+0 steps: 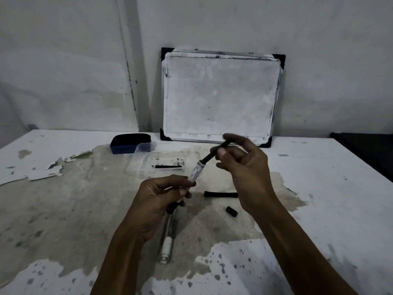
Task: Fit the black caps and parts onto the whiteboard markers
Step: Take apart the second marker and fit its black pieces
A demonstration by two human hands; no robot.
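Two hands share one marker here, and the coming move turns on its long axis. Furthest left on the worn white table point(319, 188) sits a blue eraser point(130, 143) with a clear plastic tray point(161, 161) beside it. The left hand point(157, 201) is closed around the lower end of the white marker barrel point(196, 171), which slants up and away to the right. A second marker point(169, 241) lies on the table below that hand, partly hidden by it. The black rod-like part point(214, 153) continues the barrel's line, its lower end seated in the barrel mouth; the right hand point(246, 171) pinches its upper end between thumb and fingertips, the other fingers loose. Pushing down along that same slant looks like the step in hand. Below the right hand, a long black cap point(221, 194) and a short black cap point(231, 211) lie loose, nearer the right hand.
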